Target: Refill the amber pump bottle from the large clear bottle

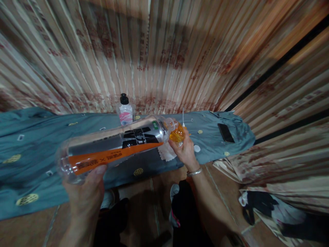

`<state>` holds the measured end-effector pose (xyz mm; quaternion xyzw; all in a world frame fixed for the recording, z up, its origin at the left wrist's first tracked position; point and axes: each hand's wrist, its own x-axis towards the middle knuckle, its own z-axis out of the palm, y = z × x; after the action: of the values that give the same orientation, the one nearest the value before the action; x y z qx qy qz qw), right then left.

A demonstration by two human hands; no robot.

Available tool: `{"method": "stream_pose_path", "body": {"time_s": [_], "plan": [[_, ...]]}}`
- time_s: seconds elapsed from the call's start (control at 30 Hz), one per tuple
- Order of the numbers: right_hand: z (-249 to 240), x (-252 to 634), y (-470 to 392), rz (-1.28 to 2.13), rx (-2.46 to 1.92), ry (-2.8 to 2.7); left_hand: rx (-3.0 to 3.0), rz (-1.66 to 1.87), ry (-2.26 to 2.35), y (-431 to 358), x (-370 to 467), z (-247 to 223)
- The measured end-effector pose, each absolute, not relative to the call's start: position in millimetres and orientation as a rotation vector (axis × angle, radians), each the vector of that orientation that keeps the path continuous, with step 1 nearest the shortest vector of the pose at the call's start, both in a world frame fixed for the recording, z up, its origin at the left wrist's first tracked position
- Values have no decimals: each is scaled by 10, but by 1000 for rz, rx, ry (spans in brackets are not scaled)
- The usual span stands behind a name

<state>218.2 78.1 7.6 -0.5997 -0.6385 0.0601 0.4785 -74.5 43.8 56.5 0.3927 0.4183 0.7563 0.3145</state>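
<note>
A large clear plastic bottle (113, 145) with a silver, black and orange label lies tilted almost level across the view. My left hand (88, 185) is wrapped round its base end from below. The bottle's mouth points right, at a small clear vessel of orange-yellow liquid (177, 133). My right hand (185, 147) is closed around that small vessel, with a bangle on the wrist. Whether liquid is flowing between the two cannot be made out. Beneath the hands, a white scalloped cloth or tissue (167, 152) lies partly hidden, and a round white cap (196, 148) rests beside my right hand.
A blue-green patterned sheet (144, 161) covers the long surface. A white bottle with a black cap (125, 111) stands at the back; a black phone (226, 133) lies to the right. A thin white stick-like item (183, 116) is behind my right hand. Pleated curtains (154, 61) hang behind.
</note>
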Motion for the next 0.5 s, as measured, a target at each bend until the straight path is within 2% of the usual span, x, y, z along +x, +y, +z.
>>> {"method": "stream_pose_path", "body": {"time_s": [0.5], "plan": [[85,2179,779,157,-1474,-1554,1031,1936,1125,421,-758,598]]}}
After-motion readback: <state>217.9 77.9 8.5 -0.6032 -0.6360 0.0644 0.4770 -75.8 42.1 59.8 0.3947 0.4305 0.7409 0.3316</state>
